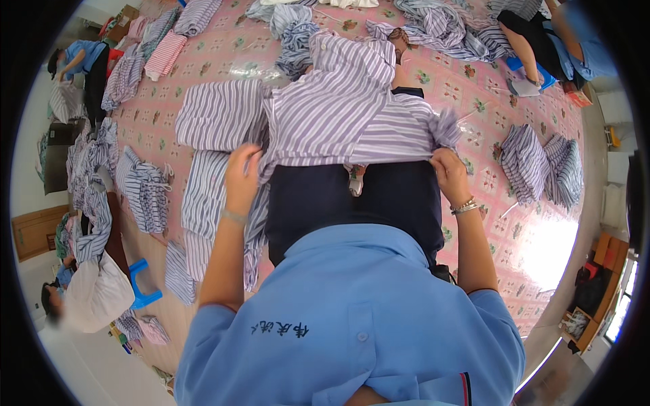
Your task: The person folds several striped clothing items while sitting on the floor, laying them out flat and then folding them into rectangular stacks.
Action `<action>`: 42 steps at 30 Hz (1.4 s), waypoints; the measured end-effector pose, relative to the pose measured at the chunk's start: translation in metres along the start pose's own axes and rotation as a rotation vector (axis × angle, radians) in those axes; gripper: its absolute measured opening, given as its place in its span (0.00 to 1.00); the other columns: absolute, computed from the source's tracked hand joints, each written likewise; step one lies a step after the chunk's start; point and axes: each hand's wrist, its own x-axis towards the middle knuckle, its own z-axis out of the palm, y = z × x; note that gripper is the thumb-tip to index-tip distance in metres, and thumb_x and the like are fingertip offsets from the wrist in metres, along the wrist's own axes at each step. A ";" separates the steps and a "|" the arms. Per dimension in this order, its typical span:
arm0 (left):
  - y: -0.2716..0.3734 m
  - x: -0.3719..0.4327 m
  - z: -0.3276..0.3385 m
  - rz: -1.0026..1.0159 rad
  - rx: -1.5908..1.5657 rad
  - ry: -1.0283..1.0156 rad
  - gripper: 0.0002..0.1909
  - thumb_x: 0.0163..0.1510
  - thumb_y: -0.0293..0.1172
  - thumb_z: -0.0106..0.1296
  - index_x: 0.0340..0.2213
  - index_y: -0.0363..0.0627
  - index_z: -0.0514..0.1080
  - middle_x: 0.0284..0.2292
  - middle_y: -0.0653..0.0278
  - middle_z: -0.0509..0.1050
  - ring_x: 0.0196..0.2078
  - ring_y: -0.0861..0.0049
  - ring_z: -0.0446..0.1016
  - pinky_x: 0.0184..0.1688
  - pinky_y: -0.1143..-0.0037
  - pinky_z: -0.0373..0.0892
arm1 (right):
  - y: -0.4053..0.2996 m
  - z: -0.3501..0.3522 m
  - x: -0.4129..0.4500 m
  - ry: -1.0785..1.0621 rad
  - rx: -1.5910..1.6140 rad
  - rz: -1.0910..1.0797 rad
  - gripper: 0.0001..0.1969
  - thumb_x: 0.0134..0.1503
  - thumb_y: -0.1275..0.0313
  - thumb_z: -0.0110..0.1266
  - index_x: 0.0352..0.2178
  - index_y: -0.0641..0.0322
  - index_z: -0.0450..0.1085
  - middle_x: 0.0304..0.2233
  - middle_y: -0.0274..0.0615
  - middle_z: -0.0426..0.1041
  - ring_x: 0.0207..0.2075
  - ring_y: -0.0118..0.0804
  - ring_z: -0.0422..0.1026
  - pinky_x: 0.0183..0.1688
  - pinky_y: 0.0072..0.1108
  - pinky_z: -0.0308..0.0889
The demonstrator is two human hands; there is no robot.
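A purple-and-white striped garment [330, 111], which looks like a shirt, is spread across my lap and knees. My right hand [451, 175] pinches its near edge at the right, where a loose end of cloth is blurred. At the garment's left side is my left hand [242, 172], its thumb and fingers apart and no cloth visible between them. Just beyond that hand lies a folded purple-striped garment [221, 114]. Under and nearer to me are folded blue-striped clothes [203, 195], partly hidden by my left forearm.
Loose striped clothes [431, 23] lie ahead on the pink patterned floor covering [477, 101]. Folded striped stacks stand right [525, 162] and left [144, 190]. Other people sit or bend over at the left [84, 61] and upper right [553, 40]. A blue stool [144, 289] stands at left.
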 end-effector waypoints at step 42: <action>0.253 0.250 -0.091 0.857 0.064 0.117 0.15 0.53 0.17 0.37 0.41 0.40 0.68 0.36 0.63 0.72 0.37 0.80 0.71 0.41 0.84 0.63 | -0.023 -0.096 0.011 0.051 0.070 -0.156 0.08 0.40 0.72 0.60 0.18 0.62 0.67 0.22 0.40 0.61 0.30 0.42 0.61 0.34 0.28 0.58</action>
